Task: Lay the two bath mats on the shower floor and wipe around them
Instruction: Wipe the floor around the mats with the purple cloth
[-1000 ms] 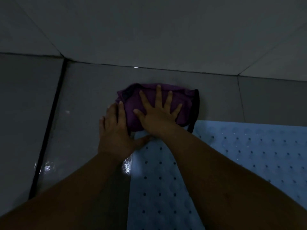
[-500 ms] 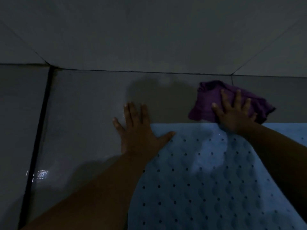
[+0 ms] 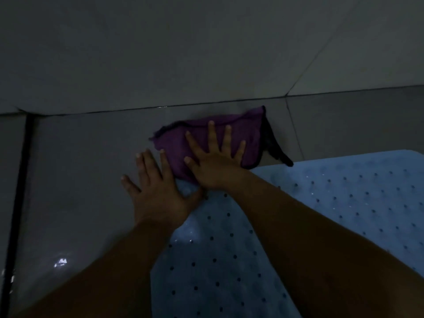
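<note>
Evidently it's the wiping step: right hand (image 3: 215,167) pressed flat, fingers spread, on the purple cloth (image 3: 206,143) at frame centre, left hand (image 3: 158,193) splayed empty (bracing) beside the blue mat (image 3: 344,203) lower right, next sweeping along its edge.

text: none readable | labels: none | brands: none | numbers: none

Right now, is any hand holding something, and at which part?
Nothing is gripped. The right hand presses flat, fingers spread, on the middle of the purple cloth. The left hand lies open on the floor tile at the blue bath mat's corner.
</note>
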